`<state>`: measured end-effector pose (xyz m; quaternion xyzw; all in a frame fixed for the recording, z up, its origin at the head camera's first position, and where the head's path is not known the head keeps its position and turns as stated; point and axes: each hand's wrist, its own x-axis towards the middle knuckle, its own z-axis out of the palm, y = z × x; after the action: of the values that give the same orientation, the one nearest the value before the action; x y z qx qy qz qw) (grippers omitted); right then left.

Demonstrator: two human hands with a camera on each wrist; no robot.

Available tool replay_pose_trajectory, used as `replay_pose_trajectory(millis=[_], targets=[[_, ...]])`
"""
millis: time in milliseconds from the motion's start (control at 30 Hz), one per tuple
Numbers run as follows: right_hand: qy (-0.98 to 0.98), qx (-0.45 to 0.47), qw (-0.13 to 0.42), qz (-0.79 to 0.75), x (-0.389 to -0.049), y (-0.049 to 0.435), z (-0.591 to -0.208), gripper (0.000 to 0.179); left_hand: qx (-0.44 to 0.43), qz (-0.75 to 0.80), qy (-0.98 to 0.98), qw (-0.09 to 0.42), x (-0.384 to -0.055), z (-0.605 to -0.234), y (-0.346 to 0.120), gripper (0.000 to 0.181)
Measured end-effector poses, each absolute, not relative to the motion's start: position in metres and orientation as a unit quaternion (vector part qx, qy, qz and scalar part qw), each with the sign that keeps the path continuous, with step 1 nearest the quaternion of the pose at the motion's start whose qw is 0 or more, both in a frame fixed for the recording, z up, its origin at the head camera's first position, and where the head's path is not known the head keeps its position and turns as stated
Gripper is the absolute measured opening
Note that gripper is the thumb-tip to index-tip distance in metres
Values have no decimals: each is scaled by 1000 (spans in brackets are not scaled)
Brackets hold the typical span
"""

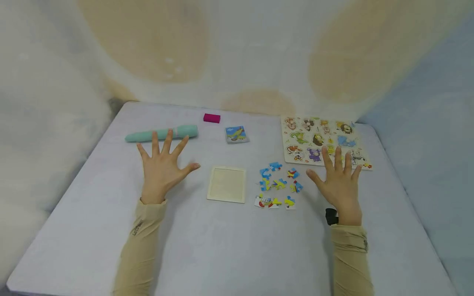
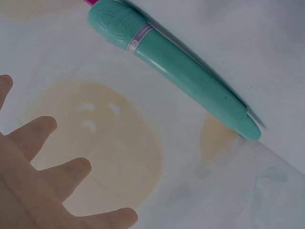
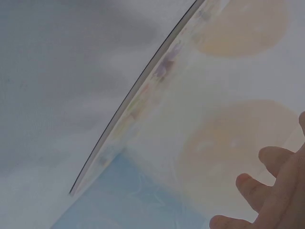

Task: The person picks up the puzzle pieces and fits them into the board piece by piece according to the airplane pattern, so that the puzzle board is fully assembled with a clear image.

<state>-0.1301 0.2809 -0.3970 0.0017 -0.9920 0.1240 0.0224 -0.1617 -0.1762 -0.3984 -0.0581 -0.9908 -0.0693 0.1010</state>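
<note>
Both hands are held out with fingers spread and nothing in them. My left hand is nearest the long teal pen-shaped case, its fingertips overlapping the case in the head view. In the left wrist view, the teal case lies beyond the spread fingers. My right hand has its fingertips over the lower edge of the animal puzzle board in the head view. Left of that hand lie several loose jigsaw pieces in blue, yellow and red. A square cream tray sits between the hands.
A small picture square with a yellow airplane lies behind the tray. Near the table's back edge is a magenta block. The white table meets a patterned cloth backdrop behind, with pale cloth walls on both sides.
</note>
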Motion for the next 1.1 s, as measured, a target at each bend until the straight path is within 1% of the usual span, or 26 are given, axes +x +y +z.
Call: replay_pose_trajectory(millis=[100, 167, 233, 367, 500, 733, 800, 967, 1100], targets=[[-991, 7, 31, 131, -136, 276, -394, 88, -66, -70, -990, 105, -166, -392, -179, 88], [-990, 7, 28, 136, -135, 274, -393, 88, -82, -80, -990, 87, -168, -391, -178, 87], [-990, 9, 27, 140, -137, 272, -395, 87, -101, -99, -988, 63, -170, -392, -176, 88], [-990, 13, 16, 140, -139, 270, -400, 86, -132, -136, -982, -2, -169, -401, -167, 93], [-990, 29, 6, 139, -142, 265, -405, 84, -162, -146, -975, -36, -166, -413, -151, 98], [-985, 85, -34, 145, -156, 225, -407, 79, -222, -183, -950, -120, -163, -425, -133, 107], [-981, 100, -51, 159, -165, 214, -403, 74, -230, -189, -947, -125, -166, -426, -132, 109], [-965, 123, -102, 208, -187, 194, -399, 50, -228, -197, -945, -130, -169, -426, -134, 111], [-952, 120, -151, 239, -191, 185, -408, 41, -229, -204, -941, -145, -167, -428, -135, 112]])
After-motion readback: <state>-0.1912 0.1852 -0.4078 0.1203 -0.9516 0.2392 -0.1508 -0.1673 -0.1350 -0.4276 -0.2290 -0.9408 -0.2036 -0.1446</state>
